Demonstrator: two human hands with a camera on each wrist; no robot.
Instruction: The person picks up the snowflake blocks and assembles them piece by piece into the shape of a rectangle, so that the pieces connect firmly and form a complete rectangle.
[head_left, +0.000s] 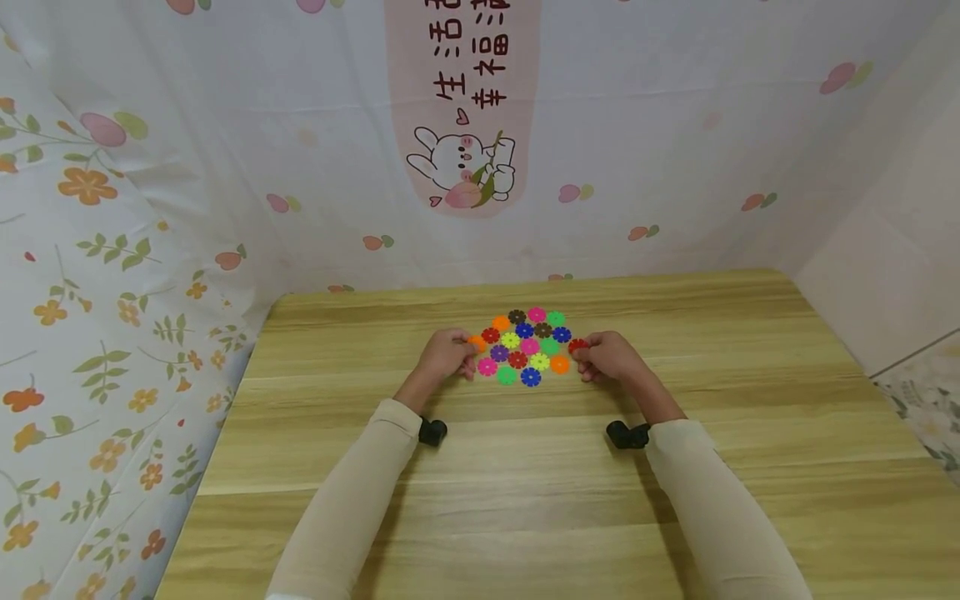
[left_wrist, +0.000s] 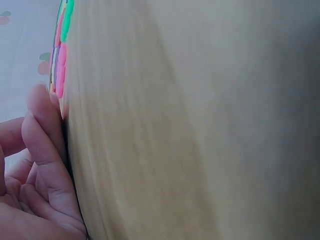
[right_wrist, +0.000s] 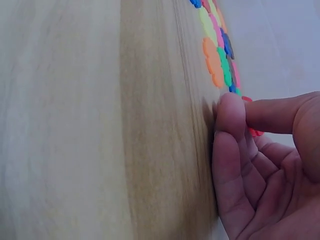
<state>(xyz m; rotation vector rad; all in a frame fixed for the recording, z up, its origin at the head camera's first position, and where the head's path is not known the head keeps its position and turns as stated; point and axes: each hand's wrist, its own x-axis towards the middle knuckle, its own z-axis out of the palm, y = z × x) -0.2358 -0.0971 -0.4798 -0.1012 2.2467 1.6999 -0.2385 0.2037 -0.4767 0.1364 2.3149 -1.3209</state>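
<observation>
Several notched plastic discs lie flat in a close honeycomb-like group, among them a pink disc (head_left: 529, 346), a purple disc (head_left: 499, 354) and a blue disc (head_left: 531, 377). At the group's left edge my left hand (head_left: 446, 355) pinches an orange disc (head_left: 477, 342) with thumb and fingers; in the left wrist view the fingers (left_wrist: 42, 135) mostly hide it. On the opposite edge my right hand (head_left: 611, 357) holds a red disc (head_left: 577, 345) between thumb and forefinger. Part of that red disc (right_wrist: 257, 132) shows behind the fingers in the right wrist view.
The discs lie toward the far side of a wood-grain table (head_left: 510, 500). A printed cloth (head_left: 645, 150) hangs behind it, and a floral cloth (head_left: 97, 333) hangs along the left. Each wrist wears a small black camera (head_left: 432, 432).
</observation>
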